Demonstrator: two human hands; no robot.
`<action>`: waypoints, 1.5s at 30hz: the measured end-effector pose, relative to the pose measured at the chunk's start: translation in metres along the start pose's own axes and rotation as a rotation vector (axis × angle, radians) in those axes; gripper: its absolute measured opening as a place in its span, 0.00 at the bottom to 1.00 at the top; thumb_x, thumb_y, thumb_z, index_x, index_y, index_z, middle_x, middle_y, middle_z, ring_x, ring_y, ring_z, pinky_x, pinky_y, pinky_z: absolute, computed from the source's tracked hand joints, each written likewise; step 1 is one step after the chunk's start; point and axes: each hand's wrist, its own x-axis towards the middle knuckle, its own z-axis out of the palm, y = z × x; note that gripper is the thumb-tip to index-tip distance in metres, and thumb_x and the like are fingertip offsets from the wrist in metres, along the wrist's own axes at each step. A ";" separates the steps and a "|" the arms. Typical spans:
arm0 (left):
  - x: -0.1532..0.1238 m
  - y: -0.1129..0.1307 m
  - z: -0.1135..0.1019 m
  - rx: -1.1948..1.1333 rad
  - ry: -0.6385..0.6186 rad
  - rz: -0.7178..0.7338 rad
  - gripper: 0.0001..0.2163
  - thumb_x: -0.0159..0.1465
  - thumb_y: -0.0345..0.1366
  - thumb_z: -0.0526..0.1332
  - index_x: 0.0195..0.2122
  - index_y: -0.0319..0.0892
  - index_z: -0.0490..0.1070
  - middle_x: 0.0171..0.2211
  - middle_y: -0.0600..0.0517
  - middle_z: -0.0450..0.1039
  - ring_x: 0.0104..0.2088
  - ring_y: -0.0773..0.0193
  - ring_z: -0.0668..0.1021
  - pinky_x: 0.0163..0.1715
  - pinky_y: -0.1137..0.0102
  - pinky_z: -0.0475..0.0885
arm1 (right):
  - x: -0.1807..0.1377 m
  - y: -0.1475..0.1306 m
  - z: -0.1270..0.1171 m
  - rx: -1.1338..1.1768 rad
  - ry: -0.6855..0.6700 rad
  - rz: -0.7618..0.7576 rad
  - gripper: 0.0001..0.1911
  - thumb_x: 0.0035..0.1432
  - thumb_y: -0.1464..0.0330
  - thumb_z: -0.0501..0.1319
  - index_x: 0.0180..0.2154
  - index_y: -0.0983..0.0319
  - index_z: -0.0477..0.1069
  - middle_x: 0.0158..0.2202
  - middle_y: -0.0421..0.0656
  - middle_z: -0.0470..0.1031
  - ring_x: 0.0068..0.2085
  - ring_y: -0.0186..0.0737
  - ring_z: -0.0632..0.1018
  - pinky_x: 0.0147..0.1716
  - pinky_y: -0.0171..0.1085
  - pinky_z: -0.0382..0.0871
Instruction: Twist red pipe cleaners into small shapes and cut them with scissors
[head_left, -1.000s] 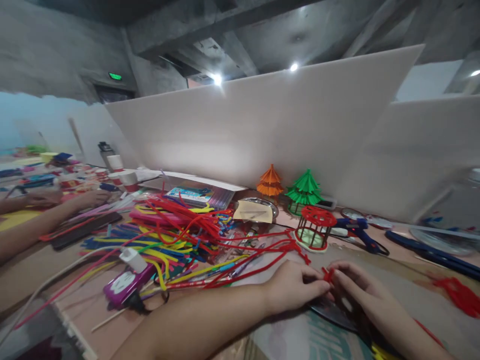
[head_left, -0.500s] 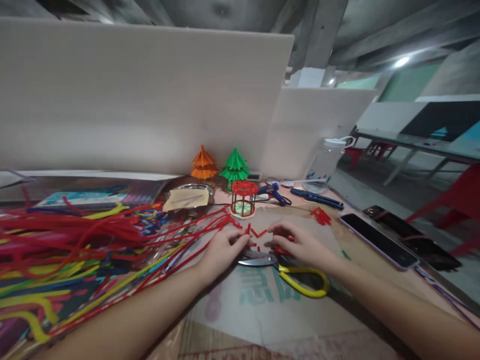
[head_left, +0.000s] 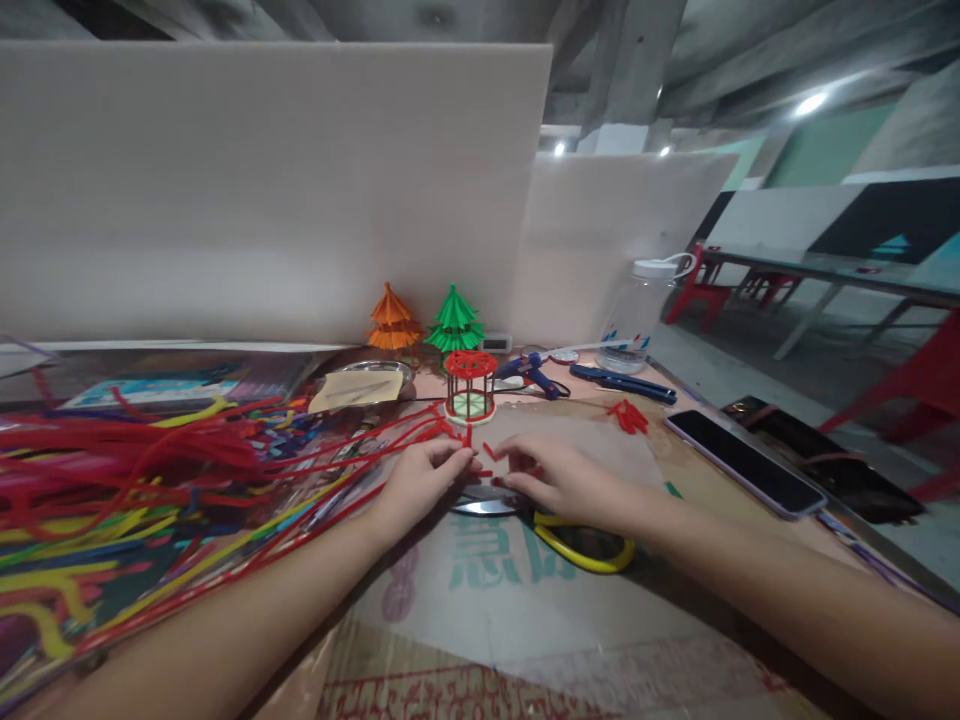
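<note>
My left hand (head_left: 426,480) pinches a short red pipe-cleaner piece (head_left: 469,437), which stands upright from its fingertips. My right hand (head_left: 547,470) is close by on the right, fingers curved and thumb apart from them, beside a few loose red pieces (head_left: 488,451) on the work surface. Scissors (head_left: 589,558) with yellow handles lie just under both hands, blades pointing left and partly covered. Directly beyond the hands stands a small round pavilion frame (head_left: 471,365) with a red top ring, dark posts and a pale green base.
Orange (head_left: 391,325) and green (head_left: 454,325) tiered roofs stand behind. Colourful pipe cleaners (head_left: 142,470) heap at left. A glue gun (head_left: 531,373), blue-handled tool (head_left: 622,383), bottle (head_left: 637,315), red cuttings (head_left: 628,417) and phone (head_left: 744,464) lie right. A white panel (head_left: 262,200) rises behind.
My right hand has moved left, closer to my left hand and the loose red pieces. The left hand keeps its pinch on the red piece. The whole view has shifted slightly.
</note>
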 end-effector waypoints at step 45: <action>0.002 0.001 0.000 -0.343 -0.129 -0.107 0.13 0.53 0.43 0.67 0.31 0.36 0.78 0.30 0.48 0.79 0.33 0.60 0.79 0.36 0.67 0.72 | 0.013 -0.003 0.025 -0.283 0.142 -0.137 0.15 0.54 0.59 0.65 0.38 0.61 0.65 0.36 0.44 0.72 0.38 0.43 0.73 0.35 0.38 0.63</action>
